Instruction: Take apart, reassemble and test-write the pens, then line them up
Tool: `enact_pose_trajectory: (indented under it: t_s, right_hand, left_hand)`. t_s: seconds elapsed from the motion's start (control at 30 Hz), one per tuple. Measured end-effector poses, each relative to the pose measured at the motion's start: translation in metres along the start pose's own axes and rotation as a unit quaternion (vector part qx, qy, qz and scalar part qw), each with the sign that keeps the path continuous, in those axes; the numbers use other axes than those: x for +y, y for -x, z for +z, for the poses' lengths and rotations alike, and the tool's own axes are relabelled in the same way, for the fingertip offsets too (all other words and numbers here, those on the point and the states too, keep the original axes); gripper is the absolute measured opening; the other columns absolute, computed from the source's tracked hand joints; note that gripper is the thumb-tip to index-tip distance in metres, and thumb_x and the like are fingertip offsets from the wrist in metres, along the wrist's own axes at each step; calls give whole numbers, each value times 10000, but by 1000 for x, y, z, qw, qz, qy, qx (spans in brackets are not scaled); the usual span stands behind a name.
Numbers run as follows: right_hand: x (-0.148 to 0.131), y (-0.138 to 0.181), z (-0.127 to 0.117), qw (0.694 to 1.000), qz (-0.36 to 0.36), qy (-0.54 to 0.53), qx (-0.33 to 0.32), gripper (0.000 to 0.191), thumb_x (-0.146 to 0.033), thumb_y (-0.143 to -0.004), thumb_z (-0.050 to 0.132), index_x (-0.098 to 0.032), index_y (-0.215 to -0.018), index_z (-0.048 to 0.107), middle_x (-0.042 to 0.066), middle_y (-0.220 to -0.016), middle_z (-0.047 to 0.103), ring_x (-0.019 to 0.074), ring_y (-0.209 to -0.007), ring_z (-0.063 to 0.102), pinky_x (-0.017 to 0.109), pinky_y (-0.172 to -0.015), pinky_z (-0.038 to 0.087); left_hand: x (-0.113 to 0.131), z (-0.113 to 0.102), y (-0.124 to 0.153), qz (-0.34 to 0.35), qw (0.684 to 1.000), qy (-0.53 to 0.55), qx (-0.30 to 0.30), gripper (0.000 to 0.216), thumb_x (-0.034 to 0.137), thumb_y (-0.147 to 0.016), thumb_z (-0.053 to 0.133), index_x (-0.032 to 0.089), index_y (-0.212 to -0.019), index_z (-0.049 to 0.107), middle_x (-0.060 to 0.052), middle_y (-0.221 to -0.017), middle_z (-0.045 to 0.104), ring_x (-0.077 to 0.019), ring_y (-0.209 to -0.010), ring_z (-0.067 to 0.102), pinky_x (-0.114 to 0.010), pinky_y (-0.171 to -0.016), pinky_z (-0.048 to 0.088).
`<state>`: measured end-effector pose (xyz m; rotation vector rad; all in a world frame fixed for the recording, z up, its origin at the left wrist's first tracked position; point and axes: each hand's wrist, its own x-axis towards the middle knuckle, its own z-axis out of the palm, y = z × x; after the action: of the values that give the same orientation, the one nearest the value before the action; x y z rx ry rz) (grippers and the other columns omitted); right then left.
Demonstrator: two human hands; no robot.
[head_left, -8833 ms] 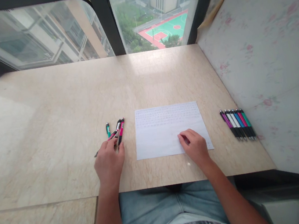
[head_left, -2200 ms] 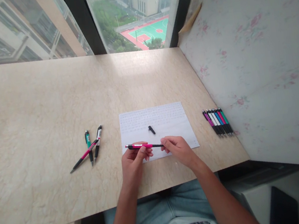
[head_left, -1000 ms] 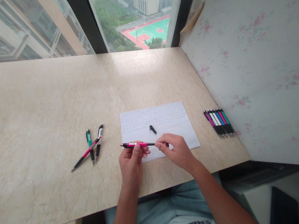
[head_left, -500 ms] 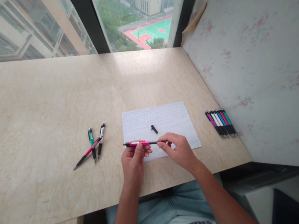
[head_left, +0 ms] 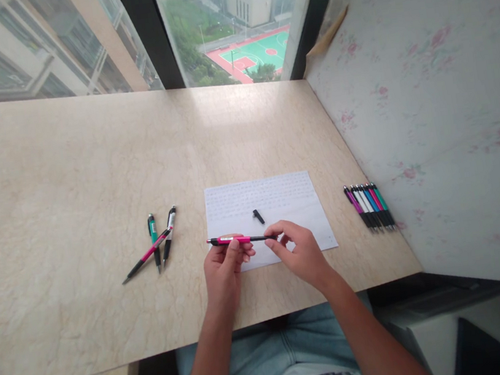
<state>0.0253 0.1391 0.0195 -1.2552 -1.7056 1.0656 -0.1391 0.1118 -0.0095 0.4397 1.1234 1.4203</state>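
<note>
A pink and black pen (head_left: 234, 239) lies level above the near edge of a white sheet of paper (head_left: 279, 199). My left hand (head_left: 226, 268) grips its pink barrel between thumb and fingers. My right hand (head_left: 299, 252) pinches the pen's black right end. A small black pen part (head_left: 258, 216) rests on the sheet just beyond the pen.
Three pens (head_left: 157, 241), pink, green and black-white, lie crossed to the left on the beige marble-look desk (head_left: 69, 194). A tidy row of several coloured pens (head_left: 370, 206) lies at the right, close to the floral wall (head_left: 441, 92). A window runs along the far edge.
Over the last second both hands stay on the pink pen; my right fingers have slid slightly right along its black end. Much earlier the left hand was at the pens on the left.
</note>
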Motion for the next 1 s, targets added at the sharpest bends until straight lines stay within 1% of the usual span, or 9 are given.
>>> enact_pose_trajectory:
  t_s: [0.1,0.17,0.27,0.43,0.57,0.7,0.77,0.87,1.0]
  right_hand:
    - [0,1,0,999,21,-28,8,210,-346,-890,621,-214,-1051,647,62,-949,705,188,-859,661,254,-603,512]
    - [-1,0,-1,999,39,-25,-7,188,-359,-936,562,-206,-951,669,49,-844,707,178,-789,665,255,-591,502]
    - [-1,0,-2,999,28,9,-14,277,-327,-966,516,-204,-767,665,32,-720,693,160,-681,643,270,-596,493]
    - [-3,2,-1,998,-40,31,40,80,-247,-905,610,-220,-888,684,46,-854,723,174,-748,650,290,-621,520]
    - [-5,4,0,995,-85,38,44,96,-224,-922,589,-234,-886,677,49,-873,714,174,-758,642,298,-616,525]
    - [-6,5,0,996,-62,28,53,141,-285,-918,614,-218,-1029,668,71,-951,715,184,-824,662,278,-604,526]
    - [-6,4,0,998,-35,36,43,154,-318,-948,574,-204,-953,678,56,-860,714,172,-769,661,273,-603,506]
    - [-5,2,-1,997,-26,72,23,298,-313,-987,509,-200,-755,658,22,-688,676,145,-637,615,276,-605,472]
    - [-5,2,-2,994,-69,80,33,153,-266,-954,570,-195,-883,686,31,-799,707,138,-665,607,261,-607,477]
  left_hand:
    - [0,1,0,-9,1000,5,-14,242,351,-796,764,135,-889,706,-60,-740,720,-128,-634,653,-227,-585,501]
    - [0,2,0,-13,1000,6,-22,241,346,-794,767,133,-892,707,-63,-742,721,-130,-637,654,-229,-587,501]
    - [-1,2,0,-14,1000,4,-19,245,346,-794,767,133,-901,707,-70,-759,729,-131,-642,655,-230,-591,502]
    - [0,2,-1,-22,999,17,-17,241,342,-791,771,134,-895,708,-61,-750,720,-115,-633,643,-212,-586,494]
    - [1,3,0,-32,998,44,-24,224,322,-786,779,133,-886,712,-49,-723,700,-108,-631,634,-197,-570,482]
    - [3,3,0,-35,997,64,-26,222,317,-778,788,132,-877,716,-45,-711,690,-102,-627,628,-185,-565,480]
    - [3,3,-1,-33,997,70,-26,219,313,-778,790,132,-879,720,-45,-708,692,-98,-628,628,-177,-567,483]
    - [3,2,-2,-33,996,75,-25,214,305,-781,790,131,-886,725,-55,-721,705,-97,-630,636,-167,-563,486]
    - [2,2,-3,-32,996,82,-20,199,295,-788,787,127,-880,732,-58,-728,711,-91,-637,643,-148,-556,482]
